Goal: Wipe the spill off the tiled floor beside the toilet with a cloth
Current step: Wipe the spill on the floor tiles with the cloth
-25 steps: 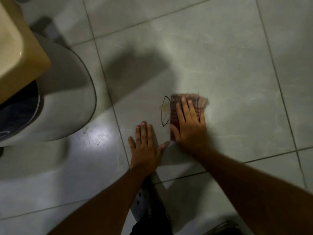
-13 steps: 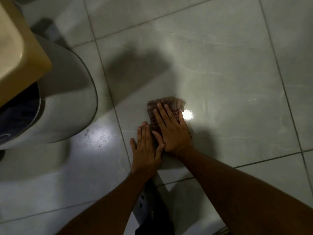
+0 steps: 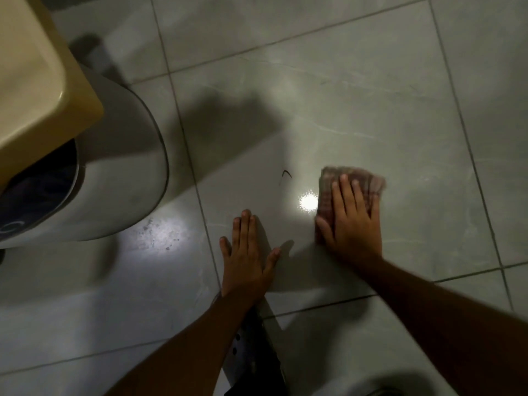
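A folded reddish checked cloth (image 3: 368,180) lies flat on the grey tiled floor (image 3: 343,95). My right hand (image 3: 353,221) presses down on it, fingers spread over the cloth. Left of the cloth a thin dark curved mark (image 3: 285,175) remains on the tile, beside a bright glare spot. My left hand (image 3: 245,258) rests flat on the floor with its fingers apart, holding nothing. The white toilet (image 3: 114,190) stands at the left.
A yellowish cistern or basin (image 3: 37,75) overhangs the toilet at the top left. Speckled dirt (image 3: 160,235) shows on the tile near the toilet base. A dark strap with holes (image 3: 254,352) hangs between my forearms at the bottom.
My right hand slid the cloth left over the dark ring-shaped mark, then back to the right. The mark is now only a short curved line. My left hand stayed planted.
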The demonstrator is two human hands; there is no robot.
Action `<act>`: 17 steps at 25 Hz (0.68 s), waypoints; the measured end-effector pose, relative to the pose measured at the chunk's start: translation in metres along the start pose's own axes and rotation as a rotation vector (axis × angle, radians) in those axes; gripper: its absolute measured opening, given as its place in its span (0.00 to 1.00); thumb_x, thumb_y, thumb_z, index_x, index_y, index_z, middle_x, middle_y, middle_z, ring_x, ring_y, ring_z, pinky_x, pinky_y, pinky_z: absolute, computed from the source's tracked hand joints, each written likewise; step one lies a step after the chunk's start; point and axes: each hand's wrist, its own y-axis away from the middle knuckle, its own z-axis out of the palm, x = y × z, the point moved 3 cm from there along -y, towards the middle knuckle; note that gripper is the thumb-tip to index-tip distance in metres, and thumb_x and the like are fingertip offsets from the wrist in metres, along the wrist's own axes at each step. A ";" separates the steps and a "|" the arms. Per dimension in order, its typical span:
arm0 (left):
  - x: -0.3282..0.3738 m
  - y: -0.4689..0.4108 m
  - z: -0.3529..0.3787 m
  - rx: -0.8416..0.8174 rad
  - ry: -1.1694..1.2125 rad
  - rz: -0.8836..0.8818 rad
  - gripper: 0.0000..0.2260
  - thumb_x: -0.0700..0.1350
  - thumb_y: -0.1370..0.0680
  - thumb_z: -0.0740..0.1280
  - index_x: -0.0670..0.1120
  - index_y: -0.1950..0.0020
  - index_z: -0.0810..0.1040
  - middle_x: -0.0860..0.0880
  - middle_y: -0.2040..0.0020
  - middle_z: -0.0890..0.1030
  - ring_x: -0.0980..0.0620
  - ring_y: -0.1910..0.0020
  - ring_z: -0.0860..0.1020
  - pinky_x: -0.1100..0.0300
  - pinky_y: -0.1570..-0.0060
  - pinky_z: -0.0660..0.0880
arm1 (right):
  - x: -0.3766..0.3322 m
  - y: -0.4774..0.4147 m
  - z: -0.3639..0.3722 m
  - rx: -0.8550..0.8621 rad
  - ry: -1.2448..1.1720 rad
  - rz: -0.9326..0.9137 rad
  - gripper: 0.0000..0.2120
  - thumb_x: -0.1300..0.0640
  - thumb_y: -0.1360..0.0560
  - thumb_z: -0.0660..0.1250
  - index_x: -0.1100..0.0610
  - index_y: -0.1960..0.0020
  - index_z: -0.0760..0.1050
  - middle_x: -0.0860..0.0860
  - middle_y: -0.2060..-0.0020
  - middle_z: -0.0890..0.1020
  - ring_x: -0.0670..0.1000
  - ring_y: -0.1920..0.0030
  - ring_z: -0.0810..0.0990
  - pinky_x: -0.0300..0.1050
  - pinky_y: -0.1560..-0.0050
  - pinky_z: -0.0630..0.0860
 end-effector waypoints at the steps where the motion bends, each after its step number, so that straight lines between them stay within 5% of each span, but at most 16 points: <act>1: 0.000 0.000 0.000 -0.005 0.003 -0.006 0.44 0.76 0.22 0.42 0.53 0.14 0.34 0.56 0.14 0.31 0.53 0.15 0.32 0.39 0.18 0.35 | -0.006 -0.040 -0.008 0.024 -0.006 0.043 0.41 0.33 0.17 0.53 0.57 0.12 0.52 0.58 0.13 0.57 0.61 0.13 0.56 0.68 0.16 0.51; 5: -0.002 0.000 0.001 0.012 -0.001 -0.012 0.43 0.76 0.21 0.42 0.53 0.14 0.33 0.56 0.14 0.31 0.54 0.15 0.32 0.40 0.18 0.35 | -0.071 -0.108 -0.015 0.076 -0.025 0.008 0.39 0.36 0.15 0.52 0.59 0.12 0.51 0.57 0.12 0.55 0.60 0.12 0.53 0.68 0.15 0.51; 9: -0.001 0.000 -0.001 0.025 0.030 -0.006 0.42 0.75 0.21 0.42 0.55 0.15 0.33 0.57 0.16 0.29 0.57 0.17 0.29 0.42 0.19 0.34 | -0.099 -0.009 0.020 0.018 -0.100 -0.237 0.37 0.39 0.15 0.53 0.56 0.12 0.53 0.55 0.12 0.55 0.58 0.12 0.53 0.66 0.14 0.50; 13: -0.001 0.001 -0.001 0.031 0.062 0.010 0.43 0.75 0.21 0.44 0.54 0.14 0.34 0.59 0.16 0.29 0.57 0.17 0.29 0.42 0.19 0.34 | -0.062 0.144 0.048 -0.104 -0.066 -0.315 0.37 0.36 0.15 0.53 0.53 0.12 0.53 0.51 0.11 0.53 0.55 0.12 0.55 0.66 0.16 0.55; 17: 0.000 0.003 -0.002 0.036 0.058 0.011 0.44 0.74 0.20 0.46 0.51 0.13 0.37 0.56 0.13 0.35 0.54 0.15 0.33 0.41 0.18 0.36 | -0.012 0.119 0.031 -0.120 -0.059 -0.338 0.39 0.33 0.16 0.54 0.53 0.12 0.53 0.52 0.12 0.57 0.54 0.12 0.53 0.70 0.19 0.61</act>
